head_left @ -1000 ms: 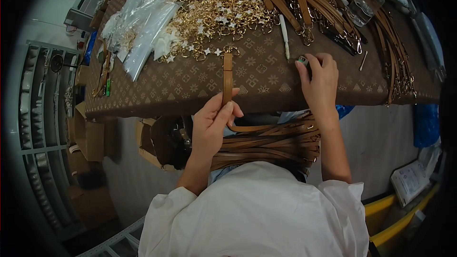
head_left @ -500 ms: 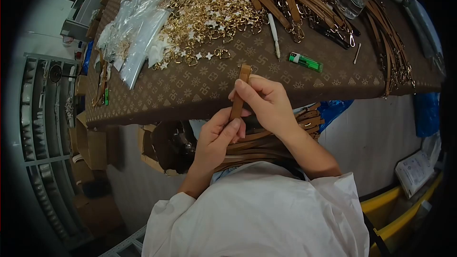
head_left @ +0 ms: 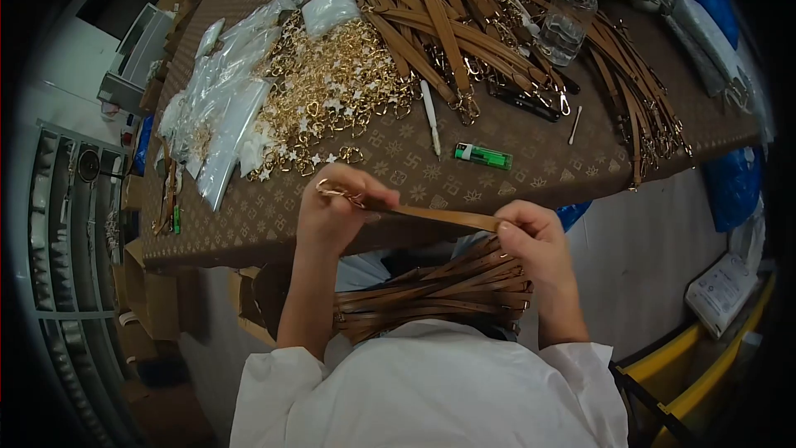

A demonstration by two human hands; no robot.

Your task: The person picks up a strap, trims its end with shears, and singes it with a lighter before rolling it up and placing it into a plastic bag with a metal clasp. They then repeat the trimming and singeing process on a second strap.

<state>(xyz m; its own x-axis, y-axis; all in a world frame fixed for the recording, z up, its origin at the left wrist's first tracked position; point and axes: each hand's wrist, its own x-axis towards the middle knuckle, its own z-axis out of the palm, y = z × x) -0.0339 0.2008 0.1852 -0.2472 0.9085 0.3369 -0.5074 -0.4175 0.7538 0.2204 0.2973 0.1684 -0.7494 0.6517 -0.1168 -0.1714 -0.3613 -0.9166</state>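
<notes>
Counter [head_left: 555, 170]: brown patterned cover, goods on it unmoved. Strap bundle [head_left: 431, 290] lies across the lap. Main change: the single brown strap [head_left: 444, 216], upright half a second ago, now runs sideways between both hands near the counter's front edge. Left hand [head_left: 336, 207]: fingers clamped on its hardware end. Right hand [head_left: 539, 236]: fingers pinched on it farther along. Green lighter [head_left: 483, 156], in that hand a second ago, lies on the counter; I'd judge both hands committed to the strap. Gold hardware [head_left: 336, 189] shows at left fingers.
</notes>
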